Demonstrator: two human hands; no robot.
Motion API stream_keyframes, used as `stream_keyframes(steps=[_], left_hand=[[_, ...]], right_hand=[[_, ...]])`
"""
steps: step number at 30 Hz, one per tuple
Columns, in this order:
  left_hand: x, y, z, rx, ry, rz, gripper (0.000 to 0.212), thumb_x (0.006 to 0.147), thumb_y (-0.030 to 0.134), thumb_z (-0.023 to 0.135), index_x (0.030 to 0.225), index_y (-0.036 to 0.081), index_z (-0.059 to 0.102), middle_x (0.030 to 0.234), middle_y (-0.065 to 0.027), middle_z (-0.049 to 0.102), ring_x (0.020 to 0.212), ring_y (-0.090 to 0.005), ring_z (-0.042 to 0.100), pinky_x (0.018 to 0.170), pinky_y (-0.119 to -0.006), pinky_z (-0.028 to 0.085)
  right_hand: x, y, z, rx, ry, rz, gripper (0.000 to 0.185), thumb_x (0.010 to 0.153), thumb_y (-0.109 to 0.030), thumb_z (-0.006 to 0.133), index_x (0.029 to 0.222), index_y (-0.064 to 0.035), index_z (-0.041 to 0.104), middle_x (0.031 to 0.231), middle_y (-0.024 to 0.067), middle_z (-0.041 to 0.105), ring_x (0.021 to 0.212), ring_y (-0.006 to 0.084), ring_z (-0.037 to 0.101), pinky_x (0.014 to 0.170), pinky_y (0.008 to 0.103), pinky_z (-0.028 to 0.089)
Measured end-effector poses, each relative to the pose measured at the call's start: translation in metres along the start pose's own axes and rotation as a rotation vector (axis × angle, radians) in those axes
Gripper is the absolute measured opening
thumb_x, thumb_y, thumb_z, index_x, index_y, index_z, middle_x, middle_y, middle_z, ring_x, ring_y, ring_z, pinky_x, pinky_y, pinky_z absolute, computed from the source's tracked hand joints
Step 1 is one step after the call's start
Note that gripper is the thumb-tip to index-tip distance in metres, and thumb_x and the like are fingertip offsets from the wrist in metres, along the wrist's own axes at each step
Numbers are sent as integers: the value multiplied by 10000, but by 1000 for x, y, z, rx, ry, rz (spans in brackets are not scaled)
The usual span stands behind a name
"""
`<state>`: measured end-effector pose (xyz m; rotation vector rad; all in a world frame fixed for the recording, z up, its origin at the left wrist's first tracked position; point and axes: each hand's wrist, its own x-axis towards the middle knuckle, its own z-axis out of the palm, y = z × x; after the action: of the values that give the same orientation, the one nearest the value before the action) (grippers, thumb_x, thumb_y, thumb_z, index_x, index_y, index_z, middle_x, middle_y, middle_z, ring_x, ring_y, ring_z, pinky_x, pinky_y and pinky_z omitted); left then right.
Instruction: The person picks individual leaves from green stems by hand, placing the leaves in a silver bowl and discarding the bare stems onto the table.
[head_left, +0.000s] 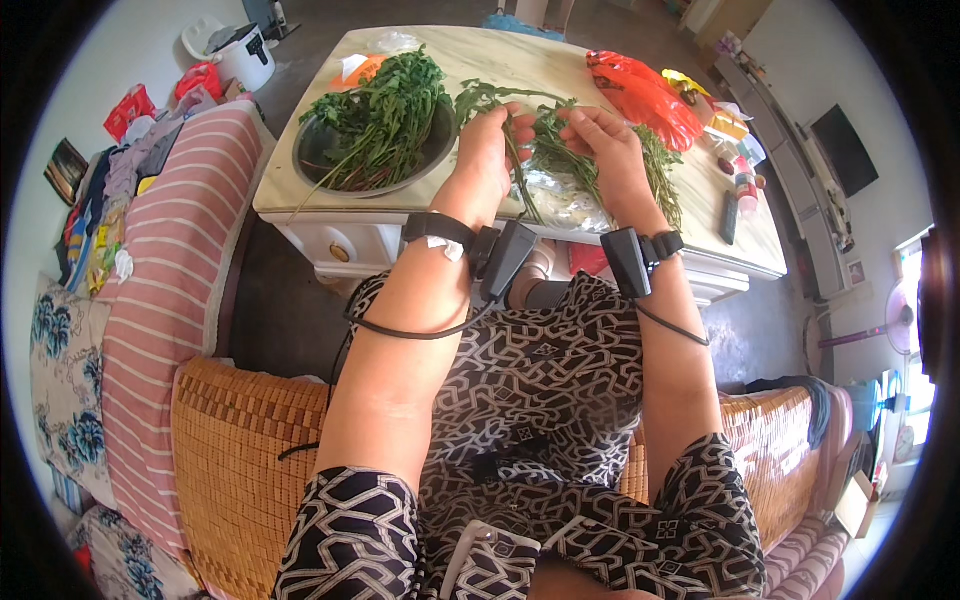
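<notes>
My left hand (491, 146) grips several green leafy stems (525, 191), whose lower ends hang down over the table's front part. To its right, my right hand (604, 146) has thumb and fingertips pinched together at a leafy sprig; what exactly lies between them is too small to tell. Below and behind the hands, more loose greens (660, 176) rest on a clear plastic sheet (562, 199). A metal bowl (448, 150) on the left holds a heap of leafy greens (397, 112), with some stems hanging over its rim.
The marble-patterned table (517, 56) carries a red plastic bag (649, 97), an orange packet (360, 71), a dark remote control (728, 217) and a pink-capped bottle (745, 187). A striped sofa (176, 202) stands left. Cables run from the wrist devices (510, 259) along both forearms.
</notes>
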<state>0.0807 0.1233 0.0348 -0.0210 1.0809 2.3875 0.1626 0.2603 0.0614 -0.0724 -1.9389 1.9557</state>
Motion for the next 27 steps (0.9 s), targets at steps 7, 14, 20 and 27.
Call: stream_keyframes(steps=[7,14,20,27], left_hand=[[1,1,-3,-24,96,-14,176,948,203,442,1010,81,553,869,-90,643,712,-176,586,588,-308,444],[-2,2,-4,-33,161,-1,157,939,188,446,1008,85,543,855,-84,634,697,-171,573,587,-315,442],[0,1,-8,-43,192,8,164,932,184,445,1025,85,537,881,-83,632,710,-166,570,597,-317,444],[1,-4,-6,-41,153,28,187,934,195,443,1042,80,543,889,-84,634,728,-169,570,600,-325,450]], right_hand=[[0,-9,-8,46,172,-145,214,909,-174,584,992,10,656,801,20,639,708,65,557,679,202,453],[2,-8,-18,125,324,-269,212,909,-169,584,1011,5,648,831,31,647,707,74,571,671,203,461],[5,-5,-24,81,306,-224,222,913,-174,578,1033,-1,647,802,15,644,703,70,566,660,193,453],[24,4,-27,64,330,-114,210,903,-171,593,1047,-29,653,865,25,672,717,74,575,663,208,435]])
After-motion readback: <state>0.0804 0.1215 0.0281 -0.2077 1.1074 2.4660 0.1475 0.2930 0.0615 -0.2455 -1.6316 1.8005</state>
